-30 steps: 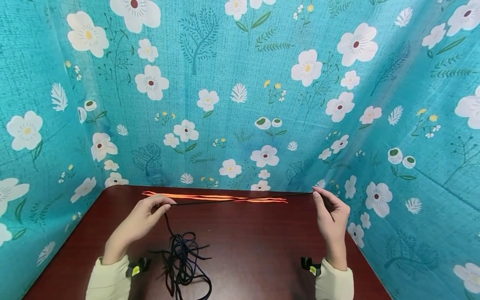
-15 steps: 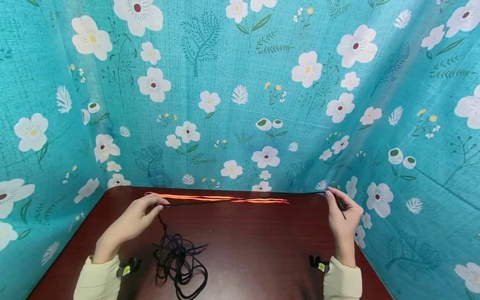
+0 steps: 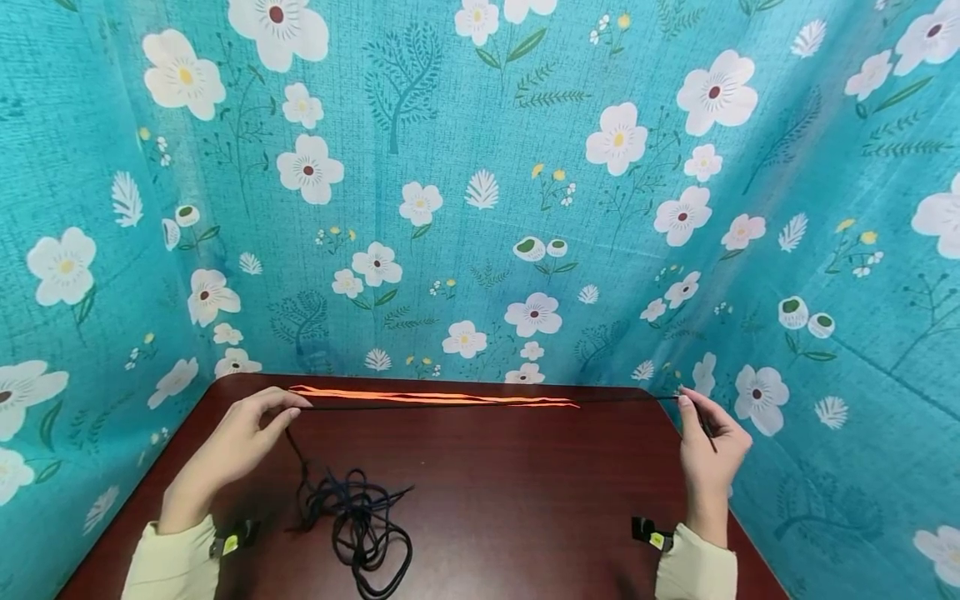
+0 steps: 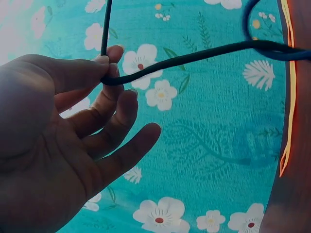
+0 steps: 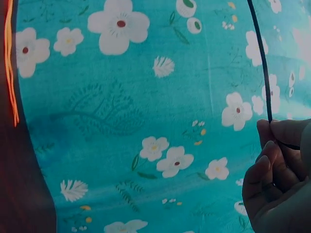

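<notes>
A black cord (image 3: 480, 405) is stretched nearly straight between my two hands above the table. At the left, my left hand (image 3: 238, 442) pinches it between thumb and index finger. In the left wrist view the cord (image 4: 180, 60) bends at that pinch, and the other fingers are spread loosely. From there it drops to a loose tangled heap of cord (image 3: 367, 521) on the table. My right hand (image 3: 712, 450) pinches the cord near one end at the right, and a short tail lies across the palm side. The right wrist view shows the cord (image 5: 264, 63) rising from the fingertips.
Orange strands (image 3: 375, 394) lie lengthwise along the far edge of the dark red table (image 3: 525, 500), just behind the stretched cord. A blue floral cloth (image 3: 480, 208) hangs around the back and both sides.
My hands have moved apart, the left one leftward and the right one rightward. A longer stretch of cord spans between them, and the heap has shifted and loosened somewhat.
</notes>
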A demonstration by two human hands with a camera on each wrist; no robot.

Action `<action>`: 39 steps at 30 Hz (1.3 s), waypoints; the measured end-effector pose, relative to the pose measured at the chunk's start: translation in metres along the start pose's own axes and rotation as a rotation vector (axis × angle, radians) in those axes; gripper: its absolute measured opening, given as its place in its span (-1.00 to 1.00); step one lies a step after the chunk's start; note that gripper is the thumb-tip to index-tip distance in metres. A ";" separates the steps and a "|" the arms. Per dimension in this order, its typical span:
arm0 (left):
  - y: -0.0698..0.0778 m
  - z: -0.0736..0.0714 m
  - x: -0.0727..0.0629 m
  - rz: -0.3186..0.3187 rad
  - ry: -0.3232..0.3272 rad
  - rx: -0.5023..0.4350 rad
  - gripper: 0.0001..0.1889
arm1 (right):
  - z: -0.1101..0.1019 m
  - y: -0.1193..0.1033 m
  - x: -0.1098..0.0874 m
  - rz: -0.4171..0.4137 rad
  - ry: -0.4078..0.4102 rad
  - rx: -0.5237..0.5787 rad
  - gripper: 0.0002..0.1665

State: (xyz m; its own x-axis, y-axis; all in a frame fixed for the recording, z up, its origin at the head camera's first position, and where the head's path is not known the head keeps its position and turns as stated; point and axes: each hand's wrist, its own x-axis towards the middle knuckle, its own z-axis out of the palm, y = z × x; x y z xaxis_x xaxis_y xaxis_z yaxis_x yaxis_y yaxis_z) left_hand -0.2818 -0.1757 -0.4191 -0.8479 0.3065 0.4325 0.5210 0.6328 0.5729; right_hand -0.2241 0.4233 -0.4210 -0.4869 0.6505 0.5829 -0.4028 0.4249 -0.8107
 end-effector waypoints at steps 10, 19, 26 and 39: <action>-0.012 -0.008 -0.006 -0.015 0.020 0.028 -0.84 | -0.022 0.014 0.016 0.007 0.091 -0.083 -0.73; -0.014 -0.014 -0.007 -0.006 0.060 0.034 -0.85 | -0.039 0.023 0.030 0.006 0.138 -0.165 -0.73; -0.023 -0.023 -0.010 -0.009 0.153 0.071 -0.85 | -0.045 0.027 0.038 0.065 0.112 -0.228 -0.70; -0.040 -0.044 -0.011 0.002 0.177 -0.055 -0.78 | -0.047 0.029 0.046 0.106 0.035 -0.295 -0.64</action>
State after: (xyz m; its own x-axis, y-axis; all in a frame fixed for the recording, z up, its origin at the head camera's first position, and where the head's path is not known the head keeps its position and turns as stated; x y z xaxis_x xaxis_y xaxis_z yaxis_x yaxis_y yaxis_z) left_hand -0.2892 -0.2362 -0.4160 -0.8185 0.1748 0.5472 0.5317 0.5910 0.6066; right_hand -0.2214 0.4950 -0.4207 -0.4851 0.7198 0.4965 -0.1064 0.5149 -0.8506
